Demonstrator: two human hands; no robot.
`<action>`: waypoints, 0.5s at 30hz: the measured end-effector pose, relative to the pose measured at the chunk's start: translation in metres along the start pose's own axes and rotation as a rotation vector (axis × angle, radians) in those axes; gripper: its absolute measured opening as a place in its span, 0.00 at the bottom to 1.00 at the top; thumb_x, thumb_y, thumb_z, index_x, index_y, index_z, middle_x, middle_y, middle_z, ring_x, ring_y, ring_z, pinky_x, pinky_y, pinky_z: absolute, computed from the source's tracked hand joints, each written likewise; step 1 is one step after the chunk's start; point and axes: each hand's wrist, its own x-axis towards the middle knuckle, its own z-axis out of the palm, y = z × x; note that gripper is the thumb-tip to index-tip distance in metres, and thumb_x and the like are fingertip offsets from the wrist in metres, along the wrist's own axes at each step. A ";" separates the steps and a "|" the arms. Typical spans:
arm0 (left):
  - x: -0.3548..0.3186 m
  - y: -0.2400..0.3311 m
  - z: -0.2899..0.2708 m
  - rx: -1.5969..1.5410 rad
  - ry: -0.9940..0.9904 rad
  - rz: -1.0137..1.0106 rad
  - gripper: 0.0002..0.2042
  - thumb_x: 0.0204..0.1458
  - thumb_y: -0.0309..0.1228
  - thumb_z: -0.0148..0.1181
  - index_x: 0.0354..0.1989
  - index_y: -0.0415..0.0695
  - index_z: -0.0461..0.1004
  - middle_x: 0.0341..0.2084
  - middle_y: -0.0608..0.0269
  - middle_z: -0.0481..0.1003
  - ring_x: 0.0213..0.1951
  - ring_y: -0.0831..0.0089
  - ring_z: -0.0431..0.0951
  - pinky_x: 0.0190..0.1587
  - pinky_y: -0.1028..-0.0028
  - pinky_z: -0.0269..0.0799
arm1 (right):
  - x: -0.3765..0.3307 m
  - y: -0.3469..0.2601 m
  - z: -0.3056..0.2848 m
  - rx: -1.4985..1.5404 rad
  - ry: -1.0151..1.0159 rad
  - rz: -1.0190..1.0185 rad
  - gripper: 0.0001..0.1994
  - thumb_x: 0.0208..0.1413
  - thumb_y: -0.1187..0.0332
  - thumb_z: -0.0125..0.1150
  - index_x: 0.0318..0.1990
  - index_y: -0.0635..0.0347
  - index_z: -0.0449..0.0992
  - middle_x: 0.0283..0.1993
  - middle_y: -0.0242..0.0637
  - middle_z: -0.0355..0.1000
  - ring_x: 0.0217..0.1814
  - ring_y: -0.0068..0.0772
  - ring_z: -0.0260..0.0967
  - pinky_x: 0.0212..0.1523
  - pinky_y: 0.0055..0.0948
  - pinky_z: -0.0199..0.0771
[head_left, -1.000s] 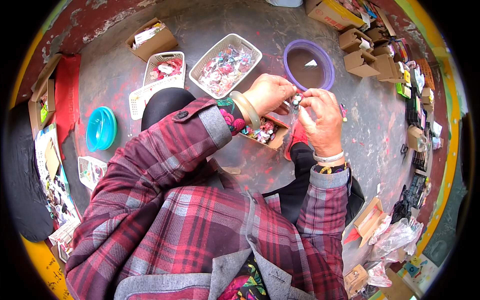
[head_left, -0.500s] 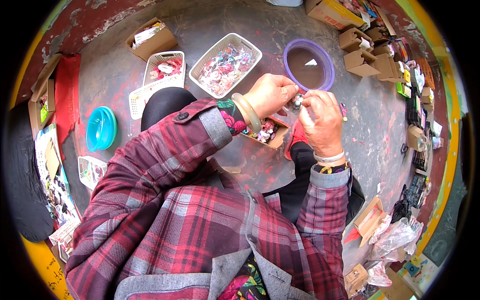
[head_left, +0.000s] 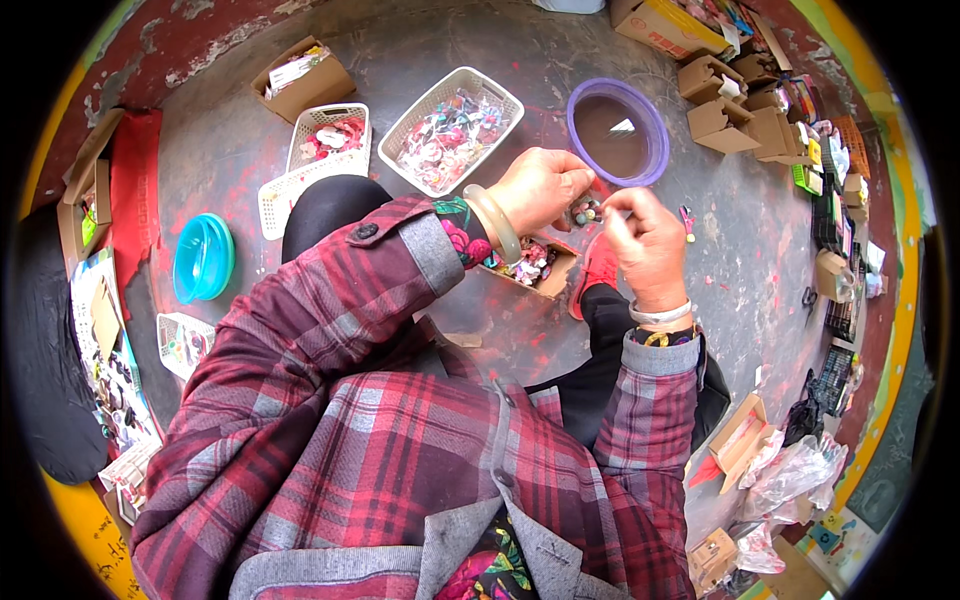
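Note:
My left hand (head_left: 540, 190), with a pale bangle at the wrist, is closed on a small clear packet (head_left: 585, 211) of colourful round pieces. Just right of the packet, my right hand (head_left: 648, 245) has its thumb and finger pinched together; whether anything lies between the tips is too small to make out. Below my left hand stands a cardboard box (head_left: 555, 282) with colourful small pieces in it, partly hidden by my wrist. Ahead lies a white basket (head_left: 391, 150) full of small items in clear wrapping.
A purple basin (head_left: 661, 150) with water stands ahead to the right. On the left are white baskets (head_left: 270, 205), teal basins (head_left: 203, 257) and an open carton (head_left: 325, 82). Cartons (head_left: 722, 127) and plastic bags (head_left: 795, 478) line the right side. My red shoe (head_left: 597, 270) is near the box.
My right hand has drawn slightly right and down from the packet, which shows more now. My left hand has stayed nearly in place.

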 end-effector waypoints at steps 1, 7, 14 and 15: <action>0.000 0.000 0.000 -0.028 -0.001 0.004 0.13 0.56 0.34 0.49 0.39 0.37 0.73 0.30 0.62 0.74 0.30 0.78 0.74 0.23 0.78 0.73 | 0.001 0.002 -0.001 0.095 0.024 0.073 0.07 0.46 0.74 0.57 0.35 0.60 0.72 0.28 0.30 0.70 0.27 0.18 0.67 0.28 0.20 0.66; -0.003 0.007 0.001 -0.088 -0.026 0.006 0.13 0.56 0.35 0.49 0.40 0.38 0.72 0.33 0.62 0.73 0.35 0.77 0.73 0.25 0.77 0.73 | 0.007 -0.003 -0.011 0.583 0.066 0.327 0.12 0.49 0.71 0.60 0.40 0.67 0.72 0.31 0.29 0.69 0.31 0.15 0.65 0.34 0.14 0.65; -0.004 0.008 0.002 -0.097 -0.148 0.031 0.12 0.55 0.34 0.51 0.42 0.38 0.71 0.32 0.65 0.73 0.33 0.81 0.72 0.26 0.79 0.72 | 0.003 -0.001 -0.008 0.494 0.046 0.258 0.04 0.51 0.73 0.57 0.31 0.65 0.74 0.25 0.26 0.69 0.28 0.15 0.64 0.30 0.16 0.64; -0.007 0.013 0.004 -0.096 -0.158 0.018 0.12 0.54 0.33 0.53 0.42 0.38 0.71 0.32 0.65 0.73 0.32 0.82 0.71 0.26 0.80 0.71 | 0.003 0.001 -0.007 0.461 0.050 0.218 0.04 0.51 0.73 0.57 0.31 0.65 0.73 0.25 0.26 0.69 0.28 0.14 0.63 0.30 0.16 0.64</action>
